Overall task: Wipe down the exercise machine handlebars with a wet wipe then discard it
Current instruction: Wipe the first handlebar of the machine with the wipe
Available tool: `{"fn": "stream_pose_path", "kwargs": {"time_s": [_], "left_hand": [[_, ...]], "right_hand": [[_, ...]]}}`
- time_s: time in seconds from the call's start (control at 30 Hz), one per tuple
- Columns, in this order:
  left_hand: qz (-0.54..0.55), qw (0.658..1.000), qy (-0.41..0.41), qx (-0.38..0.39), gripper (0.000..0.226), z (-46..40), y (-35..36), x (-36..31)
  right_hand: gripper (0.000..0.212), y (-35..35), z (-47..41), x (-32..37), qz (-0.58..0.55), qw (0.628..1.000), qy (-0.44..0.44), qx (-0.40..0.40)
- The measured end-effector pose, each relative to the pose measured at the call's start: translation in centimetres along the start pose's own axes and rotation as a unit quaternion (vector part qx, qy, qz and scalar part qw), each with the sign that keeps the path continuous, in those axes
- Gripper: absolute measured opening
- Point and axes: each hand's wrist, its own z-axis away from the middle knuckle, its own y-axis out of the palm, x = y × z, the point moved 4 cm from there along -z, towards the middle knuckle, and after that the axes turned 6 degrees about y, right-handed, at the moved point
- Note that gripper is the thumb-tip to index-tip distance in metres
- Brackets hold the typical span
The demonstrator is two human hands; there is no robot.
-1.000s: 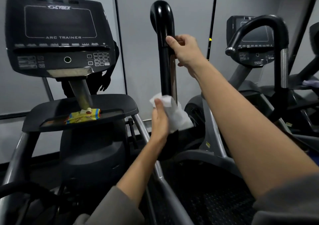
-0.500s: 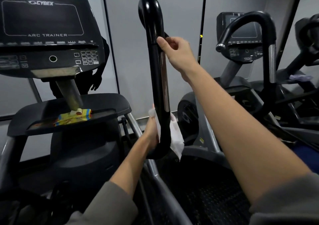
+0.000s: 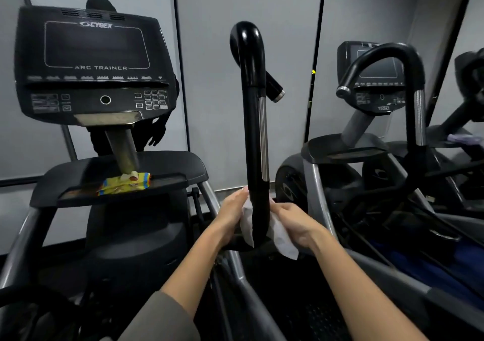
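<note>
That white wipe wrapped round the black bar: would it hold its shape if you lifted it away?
Probably not. The wipe drapes round the handlebar and its free corner hangs down, so it looks floppy and light. It likely slides easily on the glossy bar.

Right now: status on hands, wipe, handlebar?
Left hand and right hand hold wet wipe round base of black handlebar. Nothing blocking.

One head-worn wide-angle view; faces forward and down, close over the handlebar (image 3: 255, 136) and forearms.
</note>
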Motion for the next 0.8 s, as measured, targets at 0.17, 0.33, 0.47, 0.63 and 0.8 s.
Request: {"fn": "stream_pose_path", "kwargs": {"time_s": [0.17,0.33,0.47,0.63,0.8], "left_hand": [[-0.059,0.993,0.087,-0.056,0.035,0.0,-0.2,-3.7],[-0.029,0.990,0.139,0.007,0.061,-0.8,1.5,-10.6],[-0.085,0.984,0.154,0.004,0.054,-1.1,2.1,-10.2],[-0.086,0.983,0.163,-0.003,0.060,-1.3,2.2,-9.7],[-0.067,0.983,0.169,-0.001,0.054,-1.3,2.1,-9.4]], "right_hand": [[0.036,-2.4,2.2,1.5,-0.228,0.965,-0.076,-0.106],[0.017,1.2,4.9,5.0,-0.157,0.948,-0.215,-0.174],[0.038,5.3,4.9,5.4,-0.029,0.935,-0.260,-0.241],[0.047,6.0,3.4,3.8,0.015,0.867,-0.268,-0.419],[0.052,6.5,3.2,-0.3,-0.046,0.868,-0.254,-0.424]]}}
